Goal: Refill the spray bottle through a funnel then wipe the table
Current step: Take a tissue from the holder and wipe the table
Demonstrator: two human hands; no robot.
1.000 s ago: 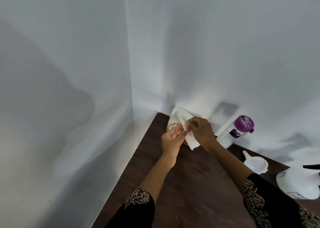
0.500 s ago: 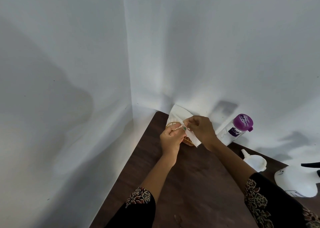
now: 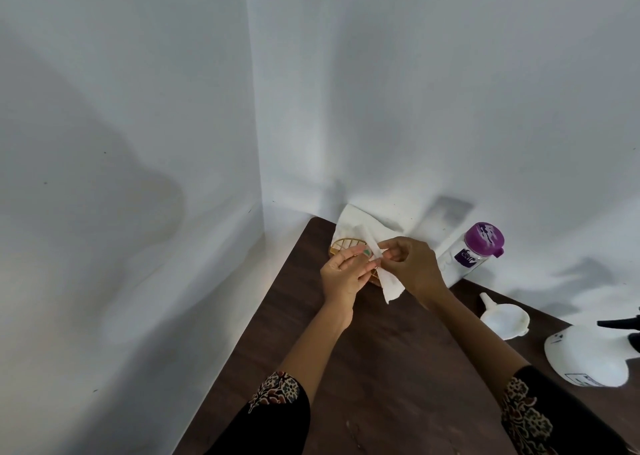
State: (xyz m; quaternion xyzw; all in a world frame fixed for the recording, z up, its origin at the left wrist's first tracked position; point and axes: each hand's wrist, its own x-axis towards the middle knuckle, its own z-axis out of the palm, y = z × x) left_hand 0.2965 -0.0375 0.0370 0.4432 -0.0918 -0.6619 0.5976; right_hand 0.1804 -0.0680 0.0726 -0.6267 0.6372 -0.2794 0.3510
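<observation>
I see a white paper napkin [image 3: 389, 281] held up between both hands over the far corner of the dark wooden table [image 3: 391, 368]. The right hand [image 3: 412, 267] pinches its upper edge with curled fingers, and the loose end hangs down just below that hand. The left hand [image 3: 344, 271] meets it from the other side, thumb and fingertips closed on the same upper edge, so the two hands almost touch. Right behind them sits a small wicker holder [image 3: 341, 245] with more white napkins [image 3: 356, 222] fanned up against the wall. To the right, against the wall, stands a clear bottle with a purple lid [image 3: 472, 250]. Nearer to me on that side, a white funnel [image 3: 505, 319] lies on the table, and the white spray bottle [image 3: 588, 354] sits at the right edge, its black trigger partly cut off by the frame, well apart from the hands. Both sleeves are black with patterned cuffs.
</observation>
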